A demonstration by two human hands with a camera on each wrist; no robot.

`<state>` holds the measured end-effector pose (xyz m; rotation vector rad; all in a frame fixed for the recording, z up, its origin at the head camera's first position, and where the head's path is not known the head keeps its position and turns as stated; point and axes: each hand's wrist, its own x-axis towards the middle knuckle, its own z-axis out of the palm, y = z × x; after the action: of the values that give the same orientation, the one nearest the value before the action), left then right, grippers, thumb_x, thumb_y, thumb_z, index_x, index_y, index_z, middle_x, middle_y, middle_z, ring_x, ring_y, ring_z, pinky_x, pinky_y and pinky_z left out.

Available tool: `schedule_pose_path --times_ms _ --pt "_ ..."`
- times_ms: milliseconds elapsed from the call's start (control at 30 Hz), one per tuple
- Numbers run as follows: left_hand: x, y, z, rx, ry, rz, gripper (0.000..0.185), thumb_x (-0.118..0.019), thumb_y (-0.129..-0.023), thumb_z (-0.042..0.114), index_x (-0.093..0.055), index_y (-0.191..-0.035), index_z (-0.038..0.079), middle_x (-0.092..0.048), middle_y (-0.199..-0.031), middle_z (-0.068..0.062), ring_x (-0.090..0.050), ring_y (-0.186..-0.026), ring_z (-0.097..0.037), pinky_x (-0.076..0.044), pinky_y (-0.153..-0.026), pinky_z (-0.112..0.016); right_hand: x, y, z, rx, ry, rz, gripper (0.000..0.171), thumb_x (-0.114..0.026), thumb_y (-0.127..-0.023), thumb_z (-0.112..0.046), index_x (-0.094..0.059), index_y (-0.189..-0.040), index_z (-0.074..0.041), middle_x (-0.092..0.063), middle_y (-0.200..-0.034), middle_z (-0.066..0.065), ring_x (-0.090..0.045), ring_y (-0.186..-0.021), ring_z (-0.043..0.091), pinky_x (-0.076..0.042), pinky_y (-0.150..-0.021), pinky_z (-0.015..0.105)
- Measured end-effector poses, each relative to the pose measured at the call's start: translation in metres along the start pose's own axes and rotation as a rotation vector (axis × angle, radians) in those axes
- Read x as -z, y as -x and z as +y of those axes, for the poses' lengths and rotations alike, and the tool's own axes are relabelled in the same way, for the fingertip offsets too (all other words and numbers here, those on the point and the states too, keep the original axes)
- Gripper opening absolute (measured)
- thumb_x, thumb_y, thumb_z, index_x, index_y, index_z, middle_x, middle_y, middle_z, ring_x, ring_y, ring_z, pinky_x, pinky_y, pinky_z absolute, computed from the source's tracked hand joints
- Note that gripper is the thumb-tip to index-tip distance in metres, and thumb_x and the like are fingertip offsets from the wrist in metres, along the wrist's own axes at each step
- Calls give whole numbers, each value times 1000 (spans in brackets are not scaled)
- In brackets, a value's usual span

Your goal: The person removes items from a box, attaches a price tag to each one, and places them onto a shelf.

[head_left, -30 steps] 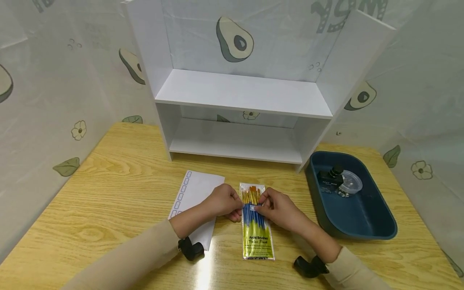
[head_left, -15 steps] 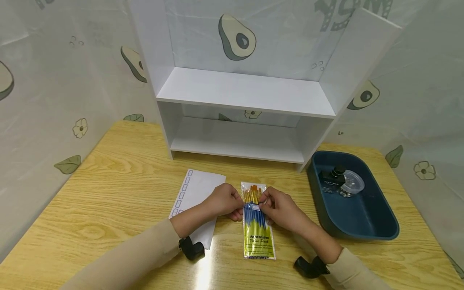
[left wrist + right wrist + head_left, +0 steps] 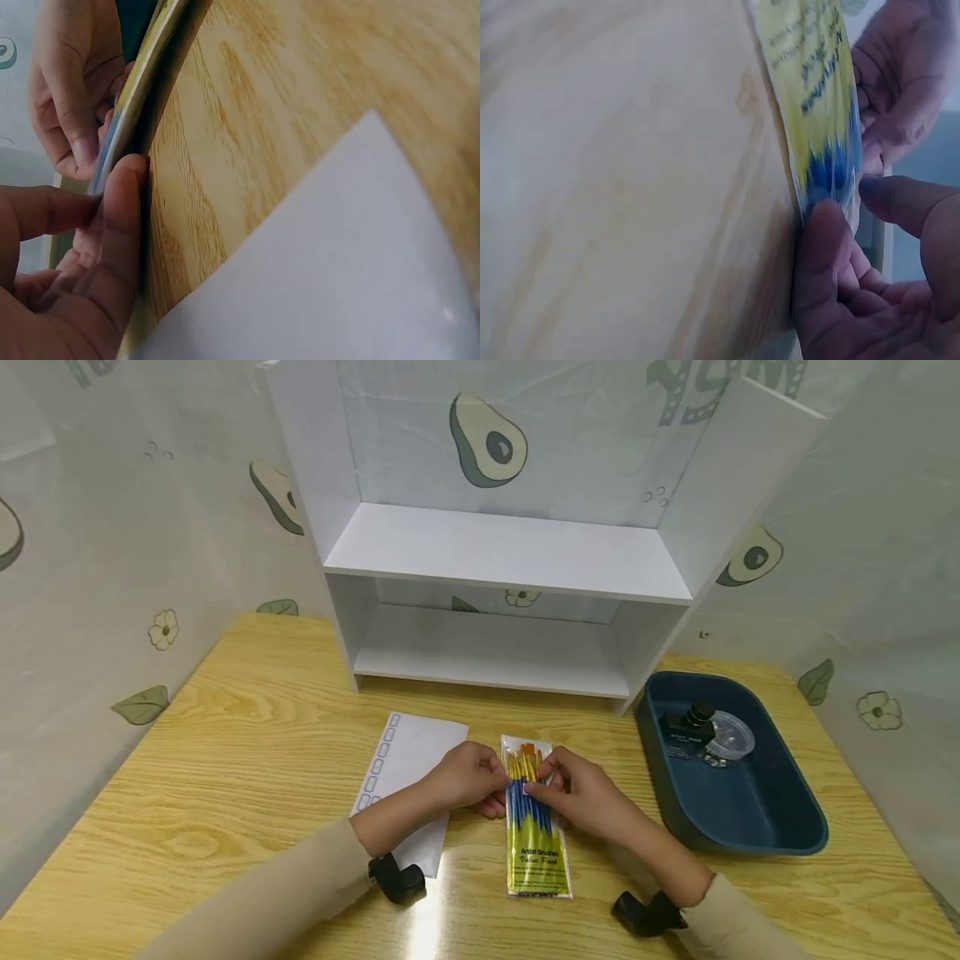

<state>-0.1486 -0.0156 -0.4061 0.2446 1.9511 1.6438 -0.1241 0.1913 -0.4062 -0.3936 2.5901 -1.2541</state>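
Note:
A clear pack of paintbrushes [image 3: 538,852], with blue handles and a yellow-green printed lower part, lies on the table in the head view. My left hand [image 3: 470,777] pinches its left edge; the left wrist view shows finger and thumb on either side of the pack's edge [image 3: 112,142]. From the right side, my right hand [image 3: 581,793] grips the pack with curled fingers, its thumb over a small white label [image 3: 527,789] that is partly covered. Beside my left hand lies a white sheet [image 3: 420,747] bearing a column of blue-outlined labels, partly hidden under the forearm.
A dark blue tub [image 3: 757,810] stands at the right, holding a black box [image 3: 682,735] and a round clear container [image 3: 729,737]. Behind the hands rises a white shelf unit [image 3: 495,647] with two levels. The wooden table [image 3: 225,760] extends to the left.
The right thumb has slid onto the small label, which showed more fully half a second ago. The pack and both hands have barely shifted.

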Motion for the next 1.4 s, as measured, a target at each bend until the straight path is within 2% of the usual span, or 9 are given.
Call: schedule_pose_path --times_ms 100,267,533,667,833,1000,1200,1400 --pt "-2 -2 -1 -16 48 -5 9 -56 -91 0 -57 -87 -9 -66 -74 -18 -67 -59 -22 -58 -60 -34 4 3 3 -9 -99 -32 24 -63 -93 -23 -52 -102 -4 -57 -70 10 -58 -52 24 -52 -47 34" --pt "-1 -2 -3 -68 99 24 9 -53 -93 1 -55 -93 -8 -66 -78 -16 -66 -64 -21 -58 -64 -36 4 7 3 -21 -153 -24 24 -62 -94 -20 -50 -105 -2 -58 -74 11 -60 -58 25 -54 -51 34" --pt "4 -1 0 -162 194 101 9 -51 -94 4 -51 -95 -4 -64 -80 -15 -65 -71 -22 -57 -72 -40 7 17 -1 -48 -224 -30 37 -61 -94 -16 -44 -118 7 -59 -83 13 -61 -67 25 -55 -57 34" --pt "7 -3 1 -197 275 176 8 -50 -94 4 -51 -95 -5 -63 -80 -12 -64 -72 -20 -57 -74 -40 7 23 -2 -68 -279 -104 34 -61 -95 -20 -51 -109 9 -62 -80 12 -61 -66 23 -54 -57 32" --pt "12 -5 4 -229 348 261 7 -48 -94 3 -52 -92 -3 -62 -78 -8 -62 -72 -17 -56 -71 -35 6 28 -1 -100 -474 -243 28 -57 -97 -20 -54 -92 8 -64 -76 18 -66 -70 24 -57 -65 36" --pt "15 -4 9 -232 362 307 5 -50 -94 4 -52 -93 -1 -61 -72 -6 -61 -72 -17 -55 -69 -33 5 32 -2 -123 -605 -289 30 -58 -96 -19 -55 -95 11 -65 -84 17 -66 -72 19 -57 -68 34" --pt "16 -3 11 -234 383 314 5 -50 -94 4 -52 -94 -1 -62 -75 -6 -61 -72 -16 -55 -72 -36 5 37 -2 -119 -629 -299 31 -58 -96 -18 -56 -98 13 -64 -87 16 -64 -73 15 -56 -67 30" --pt "21 0 13 -264 398 303 9 -54 -95 5 -55 -100 -3 -64 -79 -9 -63 -74 -18 -56 -77 -40 4 36 -4 -72 -578 -213 35 -59 -95 -20 -56 -100 15 -62 -85 16 -62 -69 13 -55 -63 27"
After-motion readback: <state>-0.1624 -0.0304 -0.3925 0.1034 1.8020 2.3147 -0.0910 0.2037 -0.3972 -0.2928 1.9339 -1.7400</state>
